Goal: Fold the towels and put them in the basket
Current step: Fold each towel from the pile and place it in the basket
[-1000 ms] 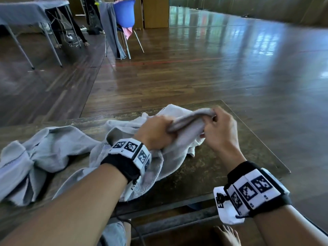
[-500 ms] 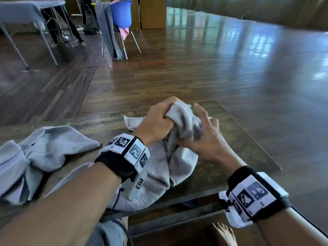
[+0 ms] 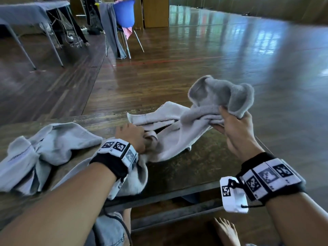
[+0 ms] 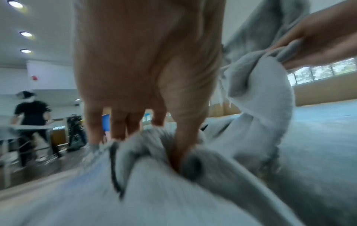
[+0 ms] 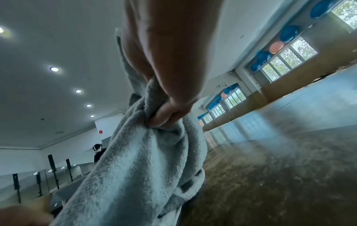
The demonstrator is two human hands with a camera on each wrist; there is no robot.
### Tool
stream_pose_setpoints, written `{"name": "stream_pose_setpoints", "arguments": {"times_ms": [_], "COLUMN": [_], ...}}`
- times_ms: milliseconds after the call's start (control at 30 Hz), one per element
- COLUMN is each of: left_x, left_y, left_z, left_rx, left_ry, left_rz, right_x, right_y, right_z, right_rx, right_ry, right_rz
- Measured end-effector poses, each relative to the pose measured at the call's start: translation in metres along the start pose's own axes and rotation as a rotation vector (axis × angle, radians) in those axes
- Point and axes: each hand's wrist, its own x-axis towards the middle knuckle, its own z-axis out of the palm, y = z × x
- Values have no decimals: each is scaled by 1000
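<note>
A grey towel point(image 3: 179, 132) stretches across the dark table point(image 3: 198, 167) between my two hands. My right hand point(image 3: 230, 119) grips one bunched end and holds it up above the table's right side; the right wrist view shows fingers curled round the towel point(image 5: 146, 160). My left hand point(image 3: 134, 137) pinches the towel's other end low on the table, thumb pressed into the towel point(image 4: 193, 183) there. A second, crumpled light grey towel point(image 3: 35, 153) lies at the table's left. No basket is in view.
The table's front edge point(image 3: 159, 197) runs just before my knees, and a bare foot point(image 3: 227, 231) shows below it. Far back stand a blue chair point(image 3: 124, 15) draped with cloth and a covered table point(image 3: 30, 13). Shiny wooden floor surrounds everything.
My hands were together on the bunched towel. Now they have drawn apart: the right hand rose up and right with one end, the left dropped down and left with the other.
</note>
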Motion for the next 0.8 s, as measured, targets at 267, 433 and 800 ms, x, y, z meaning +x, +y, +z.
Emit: {"name": "stream_pose_setpoints", "arguments": {"times_ms": [267,433,800], "left_x": [4,-4,13], "left_y": [18,52,54], "left_z": [-19,-38,-31], "left_rx": [-632,-970,-1145], "left_ry": [429,320,217], "left_rz": [248,629,261], "right_x": [-24,-18,-17], "right_y": [-3,1,-12], "right_z": [13,17,-9], "right_rx": [57,-181,-794], "right_ry": [-388,-337,-118], "right_rz": [-111,-74,-178]}}
